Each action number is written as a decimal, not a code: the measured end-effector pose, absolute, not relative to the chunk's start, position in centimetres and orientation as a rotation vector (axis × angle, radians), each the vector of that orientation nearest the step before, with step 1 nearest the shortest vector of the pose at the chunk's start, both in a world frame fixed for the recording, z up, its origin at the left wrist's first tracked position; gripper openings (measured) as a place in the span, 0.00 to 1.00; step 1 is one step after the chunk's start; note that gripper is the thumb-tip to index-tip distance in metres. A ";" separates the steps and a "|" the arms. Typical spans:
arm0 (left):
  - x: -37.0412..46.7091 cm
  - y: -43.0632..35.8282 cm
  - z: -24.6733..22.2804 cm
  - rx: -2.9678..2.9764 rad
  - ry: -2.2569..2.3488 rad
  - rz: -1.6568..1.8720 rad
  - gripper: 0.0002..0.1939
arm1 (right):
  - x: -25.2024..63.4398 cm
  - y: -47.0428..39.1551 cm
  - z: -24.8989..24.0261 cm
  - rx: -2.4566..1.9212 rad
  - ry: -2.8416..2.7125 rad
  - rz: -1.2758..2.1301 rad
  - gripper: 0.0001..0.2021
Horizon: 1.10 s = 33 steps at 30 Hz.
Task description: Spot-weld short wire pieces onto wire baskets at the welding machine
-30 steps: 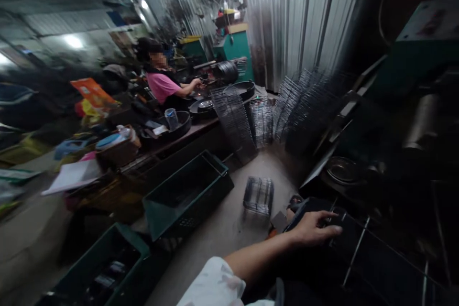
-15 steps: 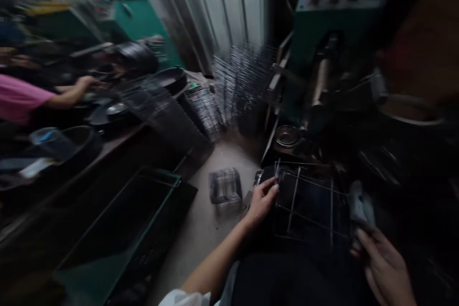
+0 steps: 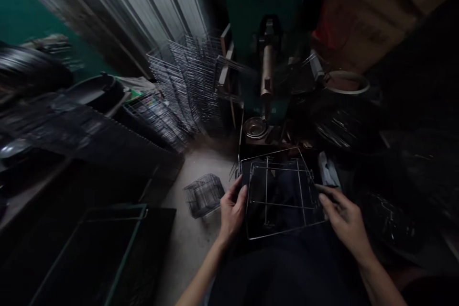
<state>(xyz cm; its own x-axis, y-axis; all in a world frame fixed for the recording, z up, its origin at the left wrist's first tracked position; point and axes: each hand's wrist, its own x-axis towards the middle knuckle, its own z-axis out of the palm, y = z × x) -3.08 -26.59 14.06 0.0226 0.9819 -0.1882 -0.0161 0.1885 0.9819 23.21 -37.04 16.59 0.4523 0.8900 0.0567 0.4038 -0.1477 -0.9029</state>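
Observation:
A square wire frame with crossing rods [image 3: 281, 204] lies level over my lap, in front of the green machine. Pinched at its left side is my left hand [image 3: 232, 210], thumb and fingers closed on the wire. My right hand [image 3: 342, 220] grips the opposite edge, fingers bent around the rim. Just beyond my right hand lies a pale, flat-looking object [image 3: 329, 170] whose kind I cannot make out. Dark clothing fills the space under the frame.
A green machine [image 3: 244, 19] with a copper-coloured rod [image 3: 267, 69] stands ahead. Stacked wire grids [image 3: 186, 81] lean by corrugated sheeting. On the floor at left sit a wire basket [image 3: 204, 195] and a green-edged frame [image 3: 124, 260]. A metal dish [image 3: 255, 127] rests below the rod.
My view has swung right, and the co-worker in pink has left the picture. My right hand has come in from beside the frame onto its right edge. The frame looks turned slightly.

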 end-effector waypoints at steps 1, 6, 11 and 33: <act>-3.3 -26.8 14.4 1.070 1.282 1.050 0.28 | 23.1 -37.1 16.9 -1.748 -1.137 0.638 0.19; -4.1 -25.5 14.9 1.195 1.273 0.944 0.28 | 22.3 -38.7 17.8 -1.734 -1.066 0.766 0.19; -3.2 -23.0 12.6 1.352 1.152 0.777 0.28 | 21.8 -40.6 15.6 -1.741 -0.911 0.838 0.20; -4.0 -22.4 10.7 1.575 1.114 0.658 0.31 | 25.0 -36.7 10.4 -1.711 -0.912 0.822 0.28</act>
<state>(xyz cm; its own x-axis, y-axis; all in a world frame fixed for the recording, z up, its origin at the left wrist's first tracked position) -3.98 -22.44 10.74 0.4157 0.9008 -0.1255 0.3242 -0.0178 0.9458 25.03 -36.73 10.39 0.4871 0.8669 -0.1064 0.1956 -0.2270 -0.9541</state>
